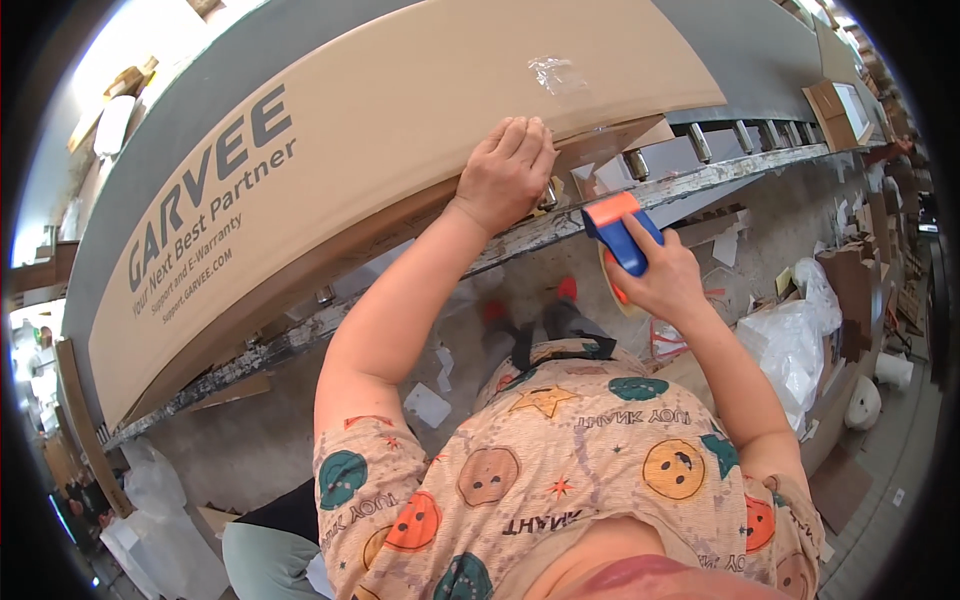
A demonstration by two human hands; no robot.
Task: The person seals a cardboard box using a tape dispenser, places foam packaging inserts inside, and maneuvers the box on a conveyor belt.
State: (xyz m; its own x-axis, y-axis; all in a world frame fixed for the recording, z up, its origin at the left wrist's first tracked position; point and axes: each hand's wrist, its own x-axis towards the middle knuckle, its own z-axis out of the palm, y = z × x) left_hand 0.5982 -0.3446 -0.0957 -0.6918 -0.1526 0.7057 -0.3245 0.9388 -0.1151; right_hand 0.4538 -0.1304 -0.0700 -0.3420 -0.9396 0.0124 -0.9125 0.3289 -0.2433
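A large brown cardboard box (400, 110) with dark printing lies in front of me. My left hand (505, 175) rests at its near edge, fingers laid together on the upper face and thumb side partly hidden. To the right of it, my right hand (660, 275) grips a blue and orange tape dispenser (622, 235), held just off the near side of the box. A patch of clear tape (557, 75) shows on the upper face, beyond my left hand.
The box lies on a roller conveyor with a worn metal rail (710, 180). An opened carton (840, 112) stands farther right on it. Clear plastic wrap (795, 335) and cardboard scraps litter the floor on my right. More plastic (165, 530) lies at lower left.
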